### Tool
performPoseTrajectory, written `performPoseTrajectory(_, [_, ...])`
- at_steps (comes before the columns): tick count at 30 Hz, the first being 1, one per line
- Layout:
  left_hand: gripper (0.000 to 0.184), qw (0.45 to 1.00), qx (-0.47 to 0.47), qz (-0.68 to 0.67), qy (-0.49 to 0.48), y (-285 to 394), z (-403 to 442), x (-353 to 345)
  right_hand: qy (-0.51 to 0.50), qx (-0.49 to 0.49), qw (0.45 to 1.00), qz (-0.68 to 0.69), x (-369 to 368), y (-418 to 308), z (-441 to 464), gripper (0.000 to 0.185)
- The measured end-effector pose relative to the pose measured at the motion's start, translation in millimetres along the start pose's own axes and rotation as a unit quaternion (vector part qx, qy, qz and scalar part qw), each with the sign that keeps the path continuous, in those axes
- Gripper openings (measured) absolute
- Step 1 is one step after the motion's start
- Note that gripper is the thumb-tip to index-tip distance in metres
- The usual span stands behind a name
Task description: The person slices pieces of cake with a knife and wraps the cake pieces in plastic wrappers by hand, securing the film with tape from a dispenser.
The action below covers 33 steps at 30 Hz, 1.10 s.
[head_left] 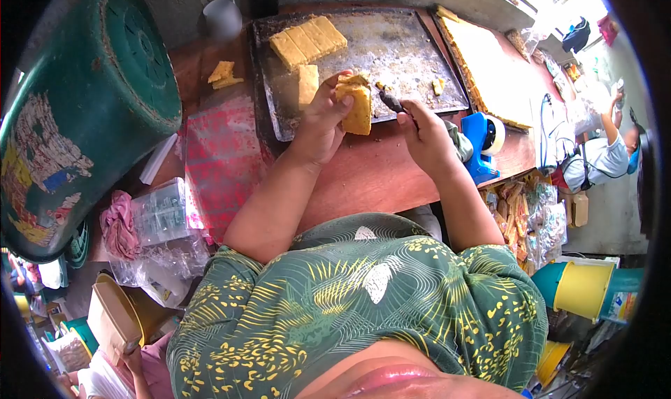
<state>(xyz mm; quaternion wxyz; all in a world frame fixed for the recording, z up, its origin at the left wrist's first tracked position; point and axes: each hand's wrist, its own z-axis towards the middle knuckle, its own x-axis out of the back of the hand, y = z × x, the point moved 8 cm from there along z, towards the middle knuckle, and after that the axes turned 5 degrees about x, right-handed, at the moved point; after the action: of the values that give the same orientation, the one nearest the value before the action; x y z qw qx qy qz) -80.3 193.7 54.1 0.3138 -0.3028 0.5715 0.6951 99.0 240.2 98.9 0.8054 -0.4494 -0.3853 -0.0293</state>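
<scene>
1. Wooden worktop [370, 179] runs beneath a bare wall in the head view. On it, a dark-rimmed baking tray [391, 46] lies straight ahead of the person, apparently so that both hands can reach it.
2. Cut yellow cake slices [307, 42] sit side by side at the tray's far left, probably grouped to stay tidy; a single slice [307, 86] stands nearer, and crumbs [438, 86] lie toward the right.
3. The left hand [321, 123] grips a cake piece [358, 112] upright above the tray's near edge, fingers closed around it and thumb across its face, seemingly to steady it without crushing it.
4. The right hand [426, 137] has its fingers closed on a dark-handled tool [390, 100], its tip angled toward the piece; the low grip likely gives control. The tip's exact shape is unclear.
5. Both forearms reach forward from bent elbows and converge, wrists raised just over the worktop.
6. A blue tape dispenser [477, 144] stands right of the right hand, perhaps kept aside; a green tub [143, 56] leans at far left.
</scene>
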Motion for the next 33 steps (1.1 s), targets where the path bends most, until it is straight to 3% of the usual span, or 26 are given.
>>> performPoseTrajectory(1, [0.051,1.000,0.001,0.002,-0.002,0,0,0,-0.034,-0.085,0.993,0.069,-6,10,-2,0.027])
performPoseTrajectory(4, [0.051,1.000,0.006,-0.001,-0.001,1,1,-1,-0.033,-0.161,0.949,0.270,-9,25,-8,0.028])
performPoseTrajectory(7, [0.050,1.000,0.010,-0.024,0.005,1,2,-1,0.020,-0.084,0.981,0.175,3,25,-7,0.027])
performPoseTrajectory(12, [0.048,0.999,0.013,-0.051,-0.008,3,0,-6,0.013,-0.034,0.998,0.047,3,-5,-12,0.029])
performPoseTrajectory(15, [0.047,0.998,0.011,-0.067,-0.019,1,0,-5,0.022,0.037,0.998,0.035,-5,-11,-13,0.029])
performPoseTrajectory(19, [0.047,0.996,0.022,-0.082,-0.026,-1,0,-4,0.036,0.054,0.998,0.010,-8,-5,-12,0.030])
performPoseTrajectory(25, [0.049,0.999,0.016,-0.045,0.006,3,0,-4,0.019,-0.084,0.991,0.106,-6,18,-14,0.031])
performPoseTrajectory(30, [0.047,0.999,0.030,-0.001,0.033,-5,0,3,0.002,0.066,0.997,-0.049,21,-23,-6,0.029])
performPoseTrajectory(33, [0.045,0.999,0.010,0.029,-0.011,-6,2,1,-0.042,0.052,0.996,-0.052,26,-28,-6,0.030])
